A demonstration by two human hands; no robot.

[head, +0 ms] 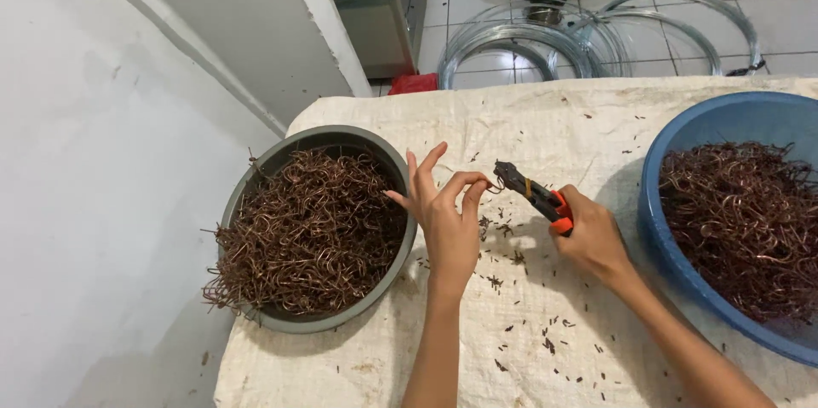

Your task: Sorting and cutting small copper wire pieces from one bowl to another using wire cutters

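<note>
White woven cloth (545,118) covers the table, scattered with small dark wire clippings (545,341). At its left edge a grey basin (256,171) holds a heap of copper-coloured wire hooks (311,233); a blue basin (682,131) on the right holds more. Between them, the left hand (447,221) pinches a small wire piece (492,187) with a narrow thumb-and-forefinger grip, other fingers spread. The right hand (592,238) wraps its grip around orange-handled pliers (532,192), whose tip meets the wire piece. Coils of silver wire (520,37) lie on the tiled floor beyond.
</note>
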